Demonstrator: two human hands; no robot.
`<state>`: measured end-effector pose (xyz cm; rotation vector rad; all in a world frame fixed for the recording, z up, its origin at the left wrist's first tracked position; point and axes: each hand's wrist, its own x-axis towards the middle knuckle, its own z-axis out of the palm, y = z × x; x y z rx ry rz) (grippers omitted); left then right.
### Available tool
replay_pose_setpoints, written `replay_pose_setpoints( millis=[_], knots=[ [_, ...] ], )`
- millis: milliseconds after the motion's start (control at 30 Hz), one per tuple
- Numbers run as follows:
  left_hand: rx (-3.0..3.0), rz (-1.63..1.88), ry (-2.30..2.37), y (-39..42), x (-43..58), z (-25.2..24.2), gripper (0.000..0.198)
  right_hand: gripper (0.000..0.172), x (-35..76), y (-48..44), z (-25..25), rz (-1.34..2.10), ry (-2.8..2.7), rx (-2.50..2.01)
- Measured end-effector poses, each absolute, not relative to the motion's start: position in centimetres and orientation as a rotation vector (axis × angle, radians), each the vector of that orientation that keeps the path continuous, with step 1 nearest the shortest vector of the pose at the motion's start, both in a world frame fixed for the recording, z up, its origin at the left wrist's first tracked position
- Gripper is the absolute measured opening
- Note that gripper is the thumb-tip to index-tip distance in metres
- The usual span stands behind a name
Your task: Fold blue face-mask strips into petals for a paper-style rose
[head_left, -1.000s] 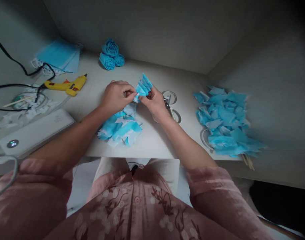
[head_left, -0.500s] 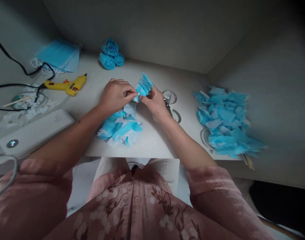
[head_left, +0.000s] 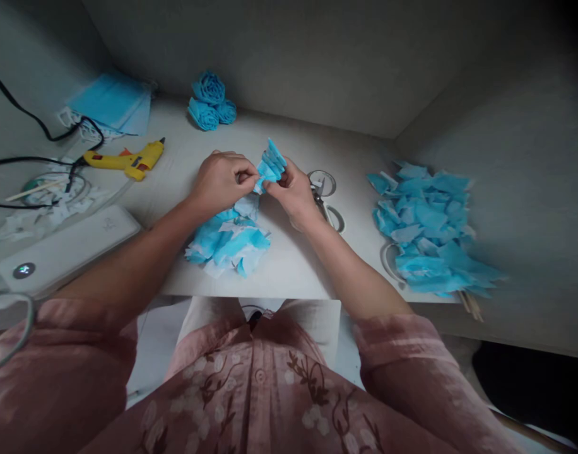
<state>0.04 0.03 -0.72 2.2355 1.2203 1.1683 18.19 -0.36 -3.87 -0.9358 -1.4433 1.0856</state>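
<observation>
Between my hands is a pleated piece of blue face-mask fabric (head_left: pixel 271 162), its folds fanned upward. My right hand (head_left: pixel 293 192) grips it from the right with thumb and fingers. The fingertips of my left hand (head_left: pixel 223 180) are pinched at its lower left edge. Below my left hand lies a heap of blue and white fabric scraps (head_left: pixel 230 243). Scissors (head_left: pixel 324 202) rest on the table beside my right wrist, partly hidden by it.
Three blue fabric roses (head_left: pixel 208 104) sit at the back. On the left are blue face masks (head_left: pixel 112 104), a yellow glue gun (head_left: pixel 128 161), a white power bank (head_left: pixel 71 249), cables and white scraps. A large scrap pile (head_left: pixel 426 214) lies right, with sticks (head_left: pixel 471 306) over the table edge.
The pleated fabric has tilted and shifted very slightly to the left, along with my right hand. My left fingers stay pinched at its lower edge.
</observation>
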Motion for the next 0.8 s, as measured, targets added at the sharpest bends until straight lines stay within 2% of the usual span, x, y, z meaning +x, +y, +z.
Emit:
replay_pose_setpoints(
  millis=[500,800],
  knots=[
    [2.128,1.164,1.256,0.02,-0.04,-0.84,0.010,0.040,18.28,-0.17,-4.15,1.051,-1.478,-0.950],
    [1.722,1.179,1.241,-0.50,0.64,-0.18,0.008,0.030,18.09,-0.48,-3.69,1.102,-1.375,-0.971]
  ],
)
